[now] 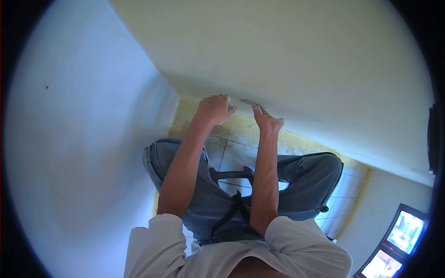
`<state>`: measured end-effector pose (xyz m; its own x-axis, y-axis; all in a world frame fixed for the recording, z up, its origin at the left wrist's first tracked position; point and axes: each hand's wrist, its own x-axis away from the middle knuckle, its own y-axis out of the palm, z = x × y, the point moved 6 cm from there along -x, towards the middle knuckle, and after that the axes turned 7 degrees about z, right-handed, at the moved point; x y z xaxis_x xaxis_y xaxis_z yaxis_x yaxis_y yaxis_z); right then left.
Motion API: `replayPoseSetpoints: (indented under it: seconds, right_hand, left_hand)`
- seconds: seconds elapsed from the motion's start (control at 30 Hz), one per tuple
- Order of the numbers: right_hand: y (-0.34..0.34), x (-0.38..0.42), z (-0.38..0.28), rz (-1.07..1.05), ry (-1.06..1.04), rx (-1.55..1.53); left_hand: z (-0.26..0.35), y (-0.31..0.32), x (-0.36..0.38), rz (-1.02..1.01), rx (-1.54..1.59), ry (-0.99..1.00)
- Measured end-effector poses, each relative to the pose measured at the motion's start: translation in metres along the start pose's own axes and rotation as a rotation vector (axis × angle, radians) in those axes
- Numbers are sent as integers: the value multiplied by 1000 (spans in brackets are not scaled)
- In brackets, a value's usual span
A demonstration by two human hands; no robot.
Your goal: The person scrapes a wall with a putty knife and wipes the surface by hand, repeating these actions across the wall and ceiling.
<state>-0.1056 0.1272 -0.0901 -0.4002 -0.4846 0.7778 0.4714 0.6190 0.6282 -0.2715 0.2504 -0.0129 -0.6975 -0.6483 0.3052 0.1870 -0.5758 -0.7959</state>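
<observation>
My right hand (270,121) holds a thin, flat grey scraper blade (250,102) against the lower part of the pale wall (296,60). Its fingers lie along the blade, and no handle shows. Just to the left, my left hand (215,110) is closed with the fingers curled, close to the same wall. Whatever it may hold is hidden by the hand. Whitish residue marks the fingertips of both hands.
A bluish white wall (92,116) meets the pale wall at a corner on the left. Below are white floor tiles (234,155) with a yellowish, dirty border (296,142). My bent knees flank a dark bar-like object (232,174). Bright framed windows (404,231) stand at lower right.
</observation>
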Motion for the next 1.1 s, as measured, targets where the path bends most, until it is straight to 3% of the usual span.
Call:
replayPoseSetpoints:
  seconds: [0.17, 0.3, 0.47, 0.6, 0.63, 0.7, 0.8, 0.9, 0.97, 1.07, 1.1]
  right_hand:
    - [-27, -42, 8, 123, -42, 62]
    - [-15, -36, 25, 165, -177, 100]
    - [-15, -65, 36, -127, -125, 171]
    - [-13, -52, 57, 74, -218, 78]
    - [-10, -52, 58, -24, -232, 55]
    - [-10, -51, 55, -17, -164, 28]
    - [4, -49, 37, -200, -122, 25]
    - [1, -61, 16, -307, -48, -26]
    - [5, -47, 5, -288, -8, -56]
    - [-10, -50, -8, -147, 146, -169]
    - [-15, -57, -15, -192, 112, -126]
  left_hand:
    - [0, 4, 3, 67, -4, 21]
    - [-1, 5, 3, 7, 7, 3]
    - [-5, 12, -1, -43, 8, -10]
    - [-7, 2, 0, -49, 37, -41]
    - [-9, -1, 0, -51, 25, -52]
    - [-12, -7, 2, -27, -8, -69]
    - [-24, -3, -7, 47, -90, -58]
    - [-15, 2, -13, -35, -95, -29]
    - [-24, 17, -22, 48, -40, 77]
    - [-19, 16, -23, -114, 19, -14]
    - [-6, 8, -17, -146, 50, -43]
